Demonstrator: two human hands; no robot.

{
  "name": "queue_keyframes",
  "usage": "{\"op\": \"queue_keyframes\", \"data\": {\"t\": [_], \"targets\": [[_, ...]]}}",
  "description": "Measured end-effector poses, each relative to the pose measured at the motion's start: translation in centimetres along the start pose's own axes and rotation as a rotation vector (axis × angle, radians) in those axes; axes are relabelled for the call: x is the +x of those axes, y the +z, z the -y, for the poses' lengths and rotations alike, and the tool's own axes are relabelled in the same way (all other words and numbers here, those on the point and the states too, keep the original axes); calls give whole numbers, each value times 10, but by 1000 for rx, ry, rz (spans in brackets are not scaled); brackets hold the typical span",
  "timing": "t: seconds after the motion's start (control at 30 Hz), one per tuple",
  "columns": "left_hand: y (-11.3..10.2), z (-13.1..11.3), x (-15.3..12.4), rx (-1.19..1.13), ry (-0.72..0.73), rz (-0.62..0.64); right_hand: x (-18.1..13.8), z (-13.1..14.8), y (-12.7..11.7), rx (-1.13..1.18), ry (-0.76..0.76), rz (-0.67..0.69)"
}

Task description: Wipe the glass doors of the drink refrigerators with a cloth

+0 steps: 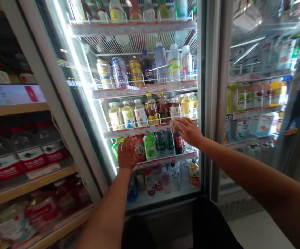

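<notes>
Glass-fronted drinks cooler [210, 86], shelves lit and stocked. Right hand [188, 130]: fingers curled over a pale wad [175, 127], material unclear; dark bottle [179, 144] just below this grip, yellow-capped bottles [151, 109] up and left. Left hand [128, 152]: fingers spread wide, lower left of the grip; contact cannot be told.

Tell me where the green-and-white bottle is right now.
In the head view, the green-and-white bottle stands on a shelf near the middle, between the left hand and the right hand, just left of two dark green bottles.
</notes>
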State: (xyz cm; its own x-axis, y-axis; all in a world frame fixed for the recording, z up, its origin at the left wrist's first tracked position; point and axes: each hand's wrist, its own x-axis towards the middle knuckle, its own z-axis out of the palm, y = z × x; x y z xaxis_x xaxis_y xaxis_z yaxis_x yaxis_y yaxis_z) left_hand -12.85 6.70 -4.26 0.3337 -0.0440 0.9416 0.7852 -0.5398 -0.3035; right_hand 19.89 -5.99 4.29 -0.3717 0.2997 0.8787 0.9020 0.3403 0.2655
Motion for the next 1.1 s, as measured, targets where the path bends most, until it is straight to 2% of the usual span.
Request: {"op": "queue_keyframes", "data": {"t": [0.17, 0.33, 0.47, 0.63, 0.73, 0.8, 1.0, 1.1], "targets": [[0, -1, 0, 19, 9, -8, -22, -10, -3, -4, -43, 28], [1, 0, -2, -5, -30, 29, -35, -20, -9, -9, 61, -49], [2, 1, -3, -31, -57, 48, -42, -26, -13, 8, 48, -6], [3, 0, -4, -64, -79, 58, -50, -34, -17, -10, 193, -119], [4, 1, -5, -60, -89, 70, -54, -37, -18, 2, 181, -90], [4, 1, -5, -56, -83, 62, -53, -39, -18, 16, 186, -92], [3, 1, -4, -41, -62, 43, -34, -35, -12, -3, 388, -287], [3, 1, -3, -44, -56, 28, -24, -27, -9, 12, 290, -206]]}}
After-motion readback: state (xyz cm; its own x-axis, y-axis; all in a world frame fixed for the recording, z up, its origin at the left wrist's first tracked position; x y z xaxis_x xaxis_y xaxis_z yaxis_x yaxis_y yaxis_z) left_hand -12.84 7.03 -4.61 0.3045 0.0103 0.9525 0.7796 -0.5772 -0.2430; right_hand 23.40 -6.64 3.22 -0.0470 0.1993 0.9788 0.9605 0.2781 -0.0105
